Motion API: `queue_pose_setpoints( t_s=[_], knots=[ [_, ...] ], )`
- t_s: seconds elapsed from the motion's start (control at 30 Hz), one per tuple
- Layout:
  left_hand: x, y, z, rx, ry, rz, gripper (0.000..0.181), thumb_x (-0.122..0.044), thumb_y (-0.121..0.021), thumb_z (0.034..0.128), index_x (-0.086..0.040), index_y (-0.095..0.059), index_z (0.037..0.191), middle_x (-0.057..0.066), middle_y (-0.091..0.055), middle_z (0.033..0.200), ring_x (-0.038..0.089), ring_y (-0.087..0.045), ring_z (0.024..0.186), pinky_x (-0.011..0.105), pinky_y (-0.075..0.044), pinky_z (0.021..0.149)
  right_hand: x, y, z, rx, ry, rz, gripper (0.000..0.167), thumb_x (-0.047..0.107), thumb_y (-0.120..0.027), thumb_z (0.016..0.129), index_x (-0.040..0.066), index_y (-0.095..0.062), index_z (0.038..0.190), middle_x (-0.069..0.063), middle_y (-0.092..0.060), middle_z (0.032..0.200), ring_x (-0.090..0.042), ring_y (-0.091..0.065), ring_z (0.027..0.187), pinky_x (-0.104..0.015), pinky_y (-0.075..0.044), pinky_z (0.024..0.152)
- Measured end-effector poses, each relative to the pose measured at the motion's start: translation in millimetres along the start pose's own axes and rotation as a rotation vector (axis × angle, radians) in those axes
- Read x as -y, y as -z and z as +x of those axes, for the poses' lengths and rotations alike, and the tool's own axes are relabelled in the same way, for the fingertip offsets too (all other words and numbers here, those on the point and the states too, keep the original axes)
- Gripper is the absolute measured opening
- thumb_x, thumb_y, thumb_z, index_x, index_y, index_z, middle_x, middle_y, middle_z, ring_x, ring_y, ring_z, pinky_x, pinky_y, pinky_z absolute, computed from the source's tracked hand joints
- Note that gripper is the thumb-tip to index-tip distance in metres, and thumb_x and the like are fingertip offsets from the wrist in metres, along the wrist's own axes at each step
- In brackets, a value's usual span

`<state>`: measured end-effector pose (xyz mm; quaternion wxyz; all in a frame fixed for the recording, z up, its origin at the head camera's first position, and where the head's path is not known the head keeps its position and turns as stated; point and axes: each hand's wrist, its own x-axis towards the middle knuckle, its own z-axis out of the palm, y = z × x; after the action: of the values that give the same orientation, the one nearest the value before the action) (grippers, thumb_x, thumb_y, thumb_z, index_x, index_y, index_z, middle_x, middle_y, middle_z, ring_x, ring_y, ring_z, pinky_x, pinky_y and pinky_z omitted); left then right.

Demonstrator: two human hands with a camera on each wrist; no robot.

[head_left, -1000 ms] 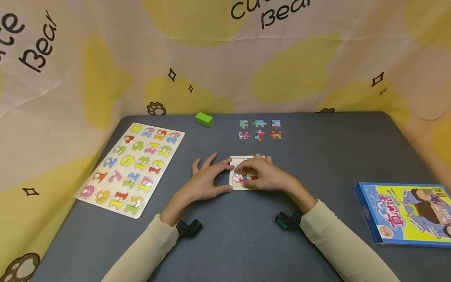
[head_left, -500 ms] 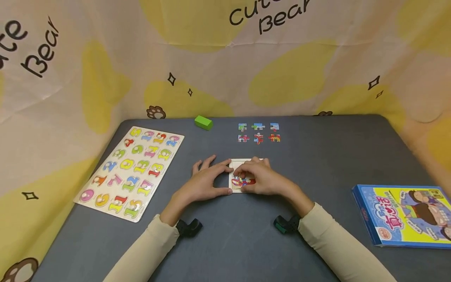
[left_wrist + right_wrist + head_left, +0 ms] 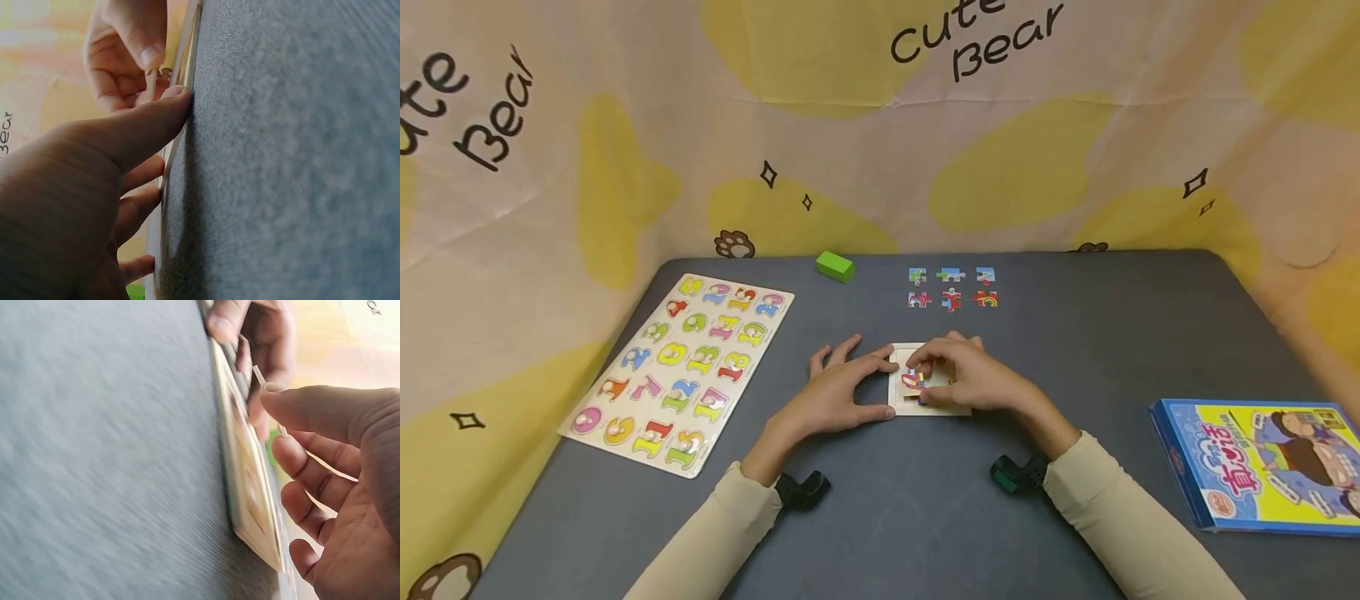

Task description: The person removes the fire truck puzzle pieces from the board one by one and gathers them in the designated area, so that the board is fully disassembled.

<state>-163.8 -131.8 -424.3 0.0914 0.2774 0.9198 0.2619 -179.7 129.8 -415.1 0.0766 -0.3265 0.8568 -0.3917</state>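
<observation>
A small wooden puzzle board [image 3: 892, 400] lies flat in the middle of the table, with a few coloured pieces in its recess. My left hand [image 3: 835, 396] rests at its left edge, thumb and fingers touching the rim. Over the board, my right hand [image 3: 977, 377] pinches a thin puzzle piece [image 3: 259, 375] between thumb and fingertip, seen nearly edge-on and held above the board in the right wrist view. Part of the board is hidden under that hand. Behind the board lie two rows of loose jigsaw pieces [image 3: 951, 298].
A number puzzle board [image 3: 647, 383] lies to the left. A green block [image 3: 835, 267] sits near the far edge. At the right is a blue boxed set [image 3: 1262, 462]. A patterned curtain [image 3: 850, 125] hangs behind the grey table [image 3: 895, 517].
My right fingers have lifted a puzzle piece from the board, and more bare wood shows in the recess. My left hand has stayed at the board's edge. The head view has tilted slightly upward.
</observation>
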Motion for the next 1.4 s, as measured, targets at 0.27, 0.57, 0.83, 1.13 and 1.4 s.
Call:
queue_pose_setpoints(
  t_s=[0.27, 0.57, 0.83, 1.13, 1.4],
  knots=[
    [-0.4, -2.2, -0.6, 0.017, 0.016, -0.012, 0.057, -0.043, -0.078, 0.0881, -0.026, -0.061, 0.139, -0.007, -0.037, 0.165, 0.04, -0.012, 0.158, 0.07, 0.001, 0.118, -16, 19, 10.5, -0.051, -0.077, 0.046, 0.035, 0.014, -0.083, 0.085, 0.011, -0.071, 0.118, -0.007, -0.067, 0.1, -0.025, -0.052, 0.097, -0.044, -0.026, 0.091],
    [-0.1, -4.9, -3.2, 0.022, 0.026, -0.018, 0.056, -0.042, -0.079, 0.0881, -0.027, -0.061, 0.139, -0.008, -0.036, 0.165, 0.039, -0.011, 0.159, 0.07, 0.001, 0.118, -30, 26, 37.6, -0.084, -0.126, 0.009, 0.037, 0.007, -0.081, 0.084, 0.001, -0.069, 0.118, -0.012, -0.064, 0.099, -0.026, -0.054, 0.09, -0.035, -0.041, 0.083],
    [-2.9, -4.8, -3.3, 0.026, 0.012, -0.028, 0.057, -0.041, -0.079, 0.0886, -0.026, -0.061, 0.14, -0.008, -0.036, 0.165, 0.041, -0.011, 0.158, 0.071, 0.001, 0.118, -37, 22, 53.0, -0.102, -0.201, -0.148, 0.031, 0.015, -0.083, 0.083, 0.01, -0.071, 0.111, -0.006, -0.066, 0.097, -0.025, -0.047, 0.093, -0.05, -0.022, 0.09],
    [-2.4, -3.2, -2.0, 0.017, 0.0, -0.01, 0.058, -0.043, -0.078, 0.0887, -0.027, -0.06, 0.141, -0.009, -0.035, 0.165, 0.04, -0.012, 0.158, 0.071, 0.001, 0.118, -37, 21, 58.8, -0.112, -0.235, -0.205, 0.034, 0.017, -0.082, 0.084, 0.011, -0.072, 0.116, -0.007, -0.069, 0.103, -0.027, -0.048, 0.097, -0.056, -0.023, 0.092],
    [-0.8, -0.7, -2.2, 0.001, -0.006, -0.008, 0.058, -0.043, -0.078, 0.0886, -0.026, -0.06, 0.141, -0.008, -0.037, 0.165, 0.041, -0.013, 0.158, 0.071, 0.0, 0.117, -29, 18, 54.4, -0.189, -0.27, -0.271, 0.034, 0.024, -0.084, 0.082, 0.011, -0.076, 0.112, -0.009, -0.07, 0.105, -0.029, -0.05, 0.1, -0.057, -0.024, 0.092]
  ],
)
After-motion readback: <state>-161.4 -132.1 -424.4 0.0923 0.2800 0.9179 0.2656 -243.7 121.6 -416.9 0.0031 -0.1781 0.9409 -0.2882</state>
